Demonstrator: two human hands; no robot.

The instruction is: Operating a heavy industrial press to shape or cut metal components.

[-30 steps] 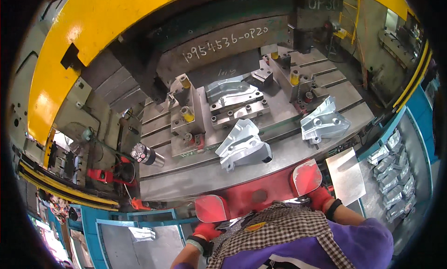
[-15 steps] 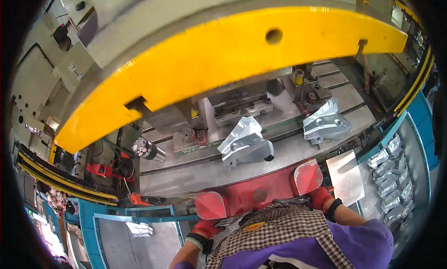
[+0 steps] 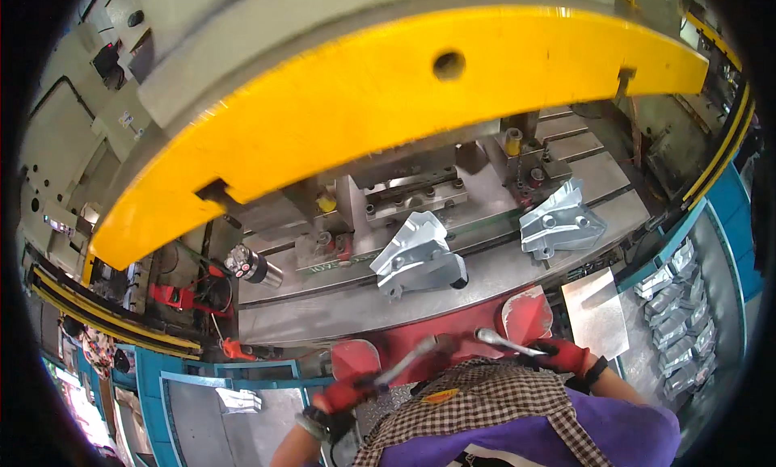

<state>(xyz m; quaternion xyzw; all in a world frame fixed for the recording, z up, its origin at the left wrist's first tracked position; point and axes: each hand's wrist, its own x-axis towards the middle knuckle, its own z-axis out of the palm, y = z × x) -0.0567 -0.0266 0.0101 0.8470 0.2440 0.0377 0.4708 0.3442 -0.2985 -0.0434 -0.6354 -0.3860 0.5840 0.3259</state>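
My left hand (image 3: 345, 393), in a red glove, is closed around a silver rod-shaped tool (image 3: 406, 362) with a dark end, blurred by motion. A second silver rod-shaped tool (image 3: 503, 341) with a rounded head is gripped in my right hand (image 3: 563, 356), also red-gloved. The exact kind of both tools cannot be made out. Both hands are above the red two-button control stand (image 3: 416, 331) in front of me. Beyond it, one bent sheet-metal part (image 3: 418, 259) rests on the press bed, and another sheet-metal part (image 3: 563, 221) lies farther right.
The yellow press ram edge (image 3: 388, 91) spans overhead above the die (image 3: 416, 200). A steel cylinder (image 3: 255, 265) sits at the bed's left. A flat metal sheet (image 3: 596, 312) is at right, beside a blue-edged bin of formed parts (image 3: 677, 321). One part (image 3: 239, 401) lies in the left tray.
My hands have come off the sides of the control stand and now hold the silver tools over it. The view has shifted slightly; the metal parts stay on the bed.
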